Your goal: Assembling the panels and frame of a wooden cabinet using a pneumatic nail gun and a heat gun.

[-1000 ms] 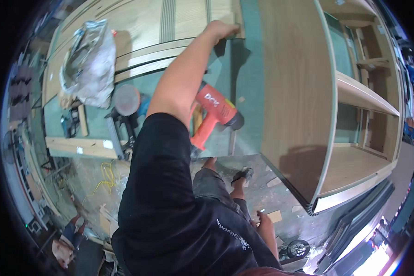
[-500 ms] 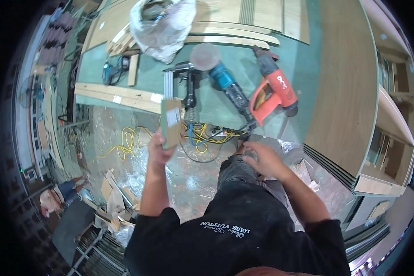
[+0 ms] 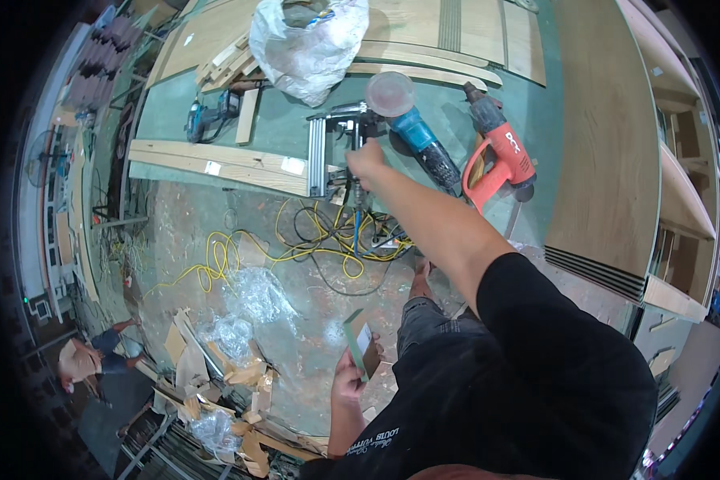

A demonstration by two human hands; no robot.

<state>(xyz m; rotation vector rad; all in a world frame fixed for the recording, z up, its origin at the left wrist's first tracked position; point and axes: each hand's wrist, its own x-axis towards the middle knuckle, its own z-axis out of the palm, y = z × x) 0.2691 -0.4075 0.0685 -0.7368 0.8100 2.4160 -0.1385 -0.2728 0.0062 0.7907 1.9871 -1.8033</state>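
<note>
My right hand (image 3: pixel 366 162) is closed round the handle of a black and silver air nail gun (image 3: pixel 346 114), which lies on the green-topped bench (image 3: pixel 280 112). The gun's silver magazine (image 3: pixel 318 156) points toward me, and a blue air hose (image 3: pixel 357 228) hangs from its handle end. Low near my body, my left hand (image 3: pixel 346 382) grips a small cardboard box (image 3: pixel 353 342) with a green side and a white label. What the box contains is hidden. Right of the gun lie a blue angle grinder (image 3: pixel 418 138) and a red heat gun (image 3: pixel 504 152).
Wood strips (image 3: pixel 240 168) line the bench's near edge, with a cordless drill (image 3: pixel 208 118) behind them. A white plastic sack (image 3: pixel 308 52) stands farther back. Yellow cables (image 3: pixel 224 256) tangle on the floor near plastic wrap (image 3: pixel 260 300). Tall wooden panels (image 3: pixel 604 144) rise on the right.
My right hand has reached forward from beside my leg and taken hold of the nail gun's handle. My left hand has drawn the cardboard box back from the bench toward my body.
</note>
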